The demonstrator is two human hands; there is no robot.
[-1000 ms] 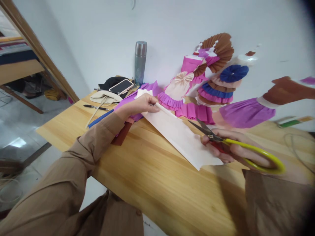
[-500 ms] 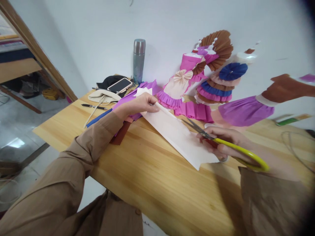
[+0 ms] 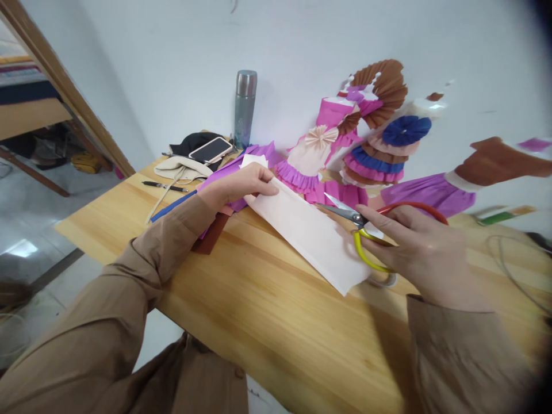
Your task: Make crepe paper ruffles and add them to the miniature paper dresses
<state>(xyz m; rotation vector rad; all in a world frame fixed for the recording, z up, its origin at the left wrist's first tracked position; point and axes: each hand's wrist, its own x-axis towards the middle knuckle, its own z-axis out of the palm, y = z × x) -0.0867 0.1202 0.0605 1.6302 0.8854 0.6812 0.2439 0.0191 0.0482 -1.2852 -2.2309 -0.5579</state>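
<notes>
My left hand (image 3: 252, 181) pinches the far left end of a long pale pink paper strip (image 3: 308, 233), which slants across the wooden table (image 3: 259, 299). In my right hand (image 3: 414, 244) are scissors (image 3: 357, 218) with one yellow and one red handle. Their blades stand apart and point left, over the upper edge of the strip near its right half. The near right end of the strip lies by a round whitish roll (image 3: 383, 280), partly hidden under the scissors and hand.
Behind the strip stand small crepe-paper dresses (image 3: 308, 149), with a pink ruffled band (image 3: 340, 194) below. A steel flask (image 3: 245, 109), phone (image 3: 210, 149), pouch (image 3: 183, 168) and pen (image 3: 165, 187) are at the back left. A thin cable (image 3: 502, 261) lies at the right.
My right hand has turned the scissors, so both handles now show, and its fingers are off the strip. The blades have opened wider. My left hand keeps its pinch.
</notes>
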